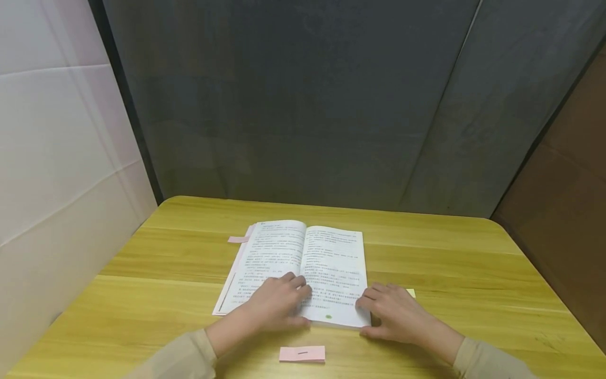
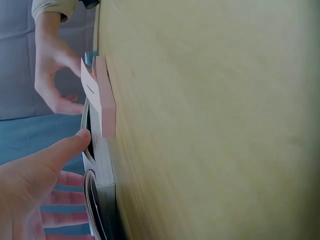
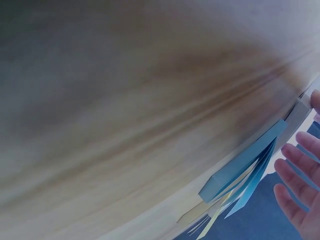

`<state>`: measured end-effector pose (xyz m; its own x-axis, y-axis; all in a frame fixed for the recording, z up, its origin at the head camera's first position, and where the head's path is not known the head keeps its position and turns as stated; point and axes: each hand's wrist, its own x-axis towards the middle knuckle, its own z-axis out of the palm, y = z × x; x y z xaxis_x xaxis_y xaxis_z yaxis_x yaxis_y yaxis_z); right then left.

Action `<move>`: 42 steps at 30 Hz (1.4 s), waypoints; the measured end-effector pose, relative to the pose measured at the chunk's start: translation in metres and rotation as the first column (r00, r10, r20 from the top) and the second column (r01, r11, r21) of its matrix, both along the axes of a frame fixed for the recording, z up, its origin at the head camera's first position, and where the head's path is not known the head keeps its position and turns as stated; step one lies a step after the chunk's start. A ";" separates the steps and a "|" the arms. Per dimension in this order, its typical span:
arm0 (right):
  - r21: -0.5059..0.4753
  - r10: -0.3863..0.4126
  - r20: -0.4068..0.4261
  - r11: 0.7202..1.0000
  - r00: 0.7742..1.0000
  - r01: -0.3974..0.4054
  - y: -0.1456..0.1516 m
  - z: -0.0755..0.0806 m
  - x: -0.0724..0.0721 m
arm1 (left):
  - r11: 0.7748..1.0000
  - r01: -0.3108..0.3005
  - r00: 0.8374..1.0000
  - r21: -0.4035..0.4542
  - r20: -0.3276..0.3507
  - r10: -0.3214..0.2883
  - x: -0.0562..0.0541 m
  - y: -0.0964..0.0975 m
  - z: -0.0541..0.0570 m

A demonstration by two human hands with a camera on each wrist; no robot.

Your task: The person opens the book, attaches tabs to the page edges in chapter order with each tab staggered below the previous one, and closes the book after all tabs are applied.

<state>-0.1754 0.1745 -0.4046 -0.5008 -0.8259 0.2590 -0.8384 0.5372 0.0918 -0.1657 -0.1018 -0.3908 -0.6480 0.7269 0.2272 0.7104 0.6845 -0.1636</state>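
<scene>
An open book (image 1: 331,258) with printed pages lies on the wooden table. My left hand (image 1: 281,300) rests over the lower pages beside the spine, its thumb by the bottom edge. Seen from the left wrist, that hand's fingers (image 2: 65,198) extend over the book (image 2: 104,165). My right hand (image 1: 395,313) touches the lower right edge of the book, thumb near the corner. In the right wrist view its fingers (image 3: 295,175) are relaxed and spread. A pink sticky note pad (image 1: 302,353) with a dark dash lies in front of the book.
A pink tab (image 1: 238,239) sticks out at the book's upper left. Beyond my right hand, a yellow paper edge (image 1: 411,292) shows. Blue sticky notes (image 3: 245,160) and yellow strips (image 3: 215,217) appear in the right wrist view. Dark panels (image 1: 303,105) stand behind the table (image 1: 450,252).
</scene>
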 end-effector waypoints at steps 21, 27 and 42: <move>0.007 0.003 -0.002 1.000 1.000 -0.003 0.003 0.003 0.004 | 0.988 -0.040 0.996 0.150 0.088 0.027 0.002 -0.014 0.004; -0.017 0.019 -0.021 1.000 1.000 -0.019 0.004 0.002 0.005 | 0.984 -0.028 0.996 0.173 0.085 0.013 0.005 -0.018 0.006; -0.030 0.026 -0.101 0.999 0.995 -0.029 0.005 0.001 0.005 | 0.944 0.275 0.947 0.185 -0.220 -0.233 0.015 -0.021 0.021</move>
